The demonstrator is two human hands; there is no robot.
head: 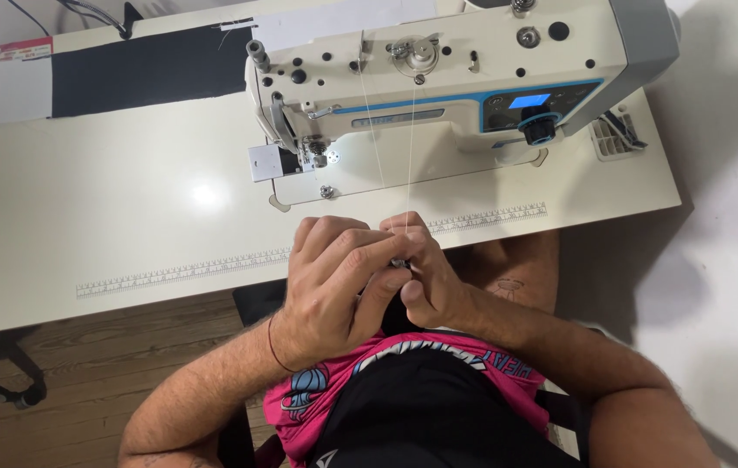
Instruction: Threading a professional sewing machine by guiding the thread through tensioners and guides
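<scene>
Hands, two, yours, left hand [334, 290] and right hand [425, 273] together at table [126, 208] edge, fingertips pinching one small metal piece [399, 262], two white threads [411, 147] rising to one sewing machine [438, 87].

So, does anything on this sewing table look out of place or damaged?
Nothing looks damaged. Only two thin white threads run loose from the cream sewing machine down to the left hand and right hand, which pinch a small dark metal part.
</scene>
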